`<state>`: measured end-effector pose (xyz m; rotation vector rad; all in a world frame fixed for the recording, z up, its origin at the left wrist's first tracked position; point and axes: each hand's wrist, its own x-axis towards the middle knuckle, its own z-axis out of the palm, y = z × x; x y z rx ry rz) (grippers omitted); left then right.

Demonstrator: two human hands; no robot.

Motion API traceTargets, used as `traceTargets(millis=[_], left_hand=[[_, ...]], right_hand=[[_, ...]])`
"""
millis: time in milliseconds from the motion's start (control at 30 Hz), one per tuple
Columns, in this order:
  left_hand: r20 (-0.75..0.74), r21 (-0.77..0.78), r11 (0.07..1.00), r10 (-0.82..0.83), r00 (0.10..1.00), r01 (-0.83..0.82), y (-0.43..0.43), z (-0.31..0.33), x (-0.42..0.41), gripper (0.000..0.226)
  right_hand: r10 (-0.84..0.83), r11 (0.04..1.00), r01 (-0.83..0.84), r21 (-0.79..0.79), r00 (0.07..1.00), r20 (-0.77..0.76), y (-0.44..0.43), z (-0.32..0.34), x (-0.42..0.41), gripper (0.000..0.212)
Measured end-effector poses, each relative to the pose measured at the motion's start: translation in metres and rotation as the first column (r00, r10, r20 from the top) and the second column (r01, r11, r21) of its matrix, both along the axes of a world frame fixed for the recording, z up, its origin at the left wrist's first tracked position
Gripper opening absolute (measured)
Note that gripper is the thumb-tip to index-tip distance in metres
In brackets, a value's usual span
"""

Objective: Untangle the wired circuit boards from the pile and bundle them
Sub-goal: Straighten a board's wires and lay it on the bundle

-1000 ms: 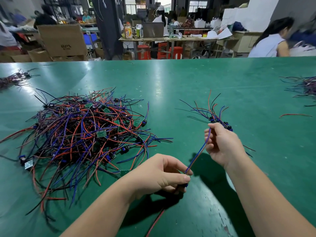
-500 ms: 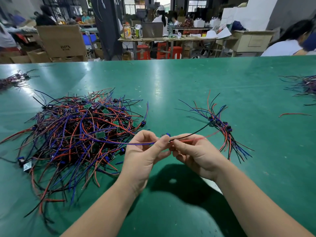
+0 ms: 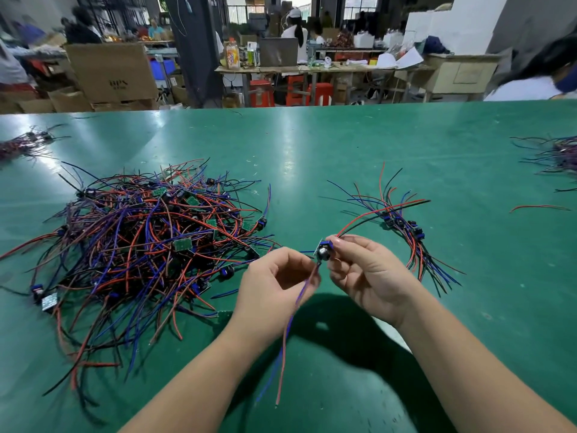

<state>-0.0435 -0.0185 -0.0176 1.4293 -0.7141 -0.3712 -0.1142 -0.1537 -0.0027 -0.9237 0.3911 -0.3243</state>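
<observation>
A tangled pile of wired circuit boards (image 3: pixel 150 242), with red, blue and black leads, lies on the left of the green table (image 3: pixel 312 145). A small aligned bundle of boards (image 3: pixel 402 225) lies to the right. Between them, above the table, my right hand (image 3: pixel 368 273) pinches one small circuit board (image 3: pixel 324 250) with a blue part on it. Its red and black leads arc right toward the bundle. My left hand (image 3: pixel 274 285) pinches the board's blue and red leads (image 3: pixel 288 335), which hang down toward me.
More wire heaps lie at the far left edge (image 3: pixel 22 145) and far right edge (image 3: pixel 555 157) of the table. A single loose red wire (image 3: pixel 540 207) lies at the right. Beyond the table are cardboard boxes, work benches and people.
The held board has turned: its blue and red leads, stretched sideways half a second ago, now hang down from my left hand. My right hand has moved from the leads onto the board.
</observation>
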Motion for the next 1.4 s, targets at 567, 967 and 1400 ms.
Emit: traceTargets(millis=[567,967,1400], left_hand=[[-0.459,0.161,0.932,-0.22,0.861,0.324,0.002,0.007,-0.008,0.027],[-0.45,0.231,0.872,-0.298,0.842,0.432,0.007,0.006,-0.008,0.021],[-0.492,0.026,0.999,-0.005,0.871,0.021,0.002,0.006,0.008,0.026]], right_hand=[[-0.316,0.925,0.284,-0.254,0.944,-0.095,-0.024,0.009,-0.006,0.009],[-0.466,0.885,0.457,-0.091,0.864,-0.189,-0.051,0.005,-0.01,0.028],[0.009,0.5,-0.047,-0.865,0.999,-0.049,-0.003,-0.004,-0.005,0.017]])
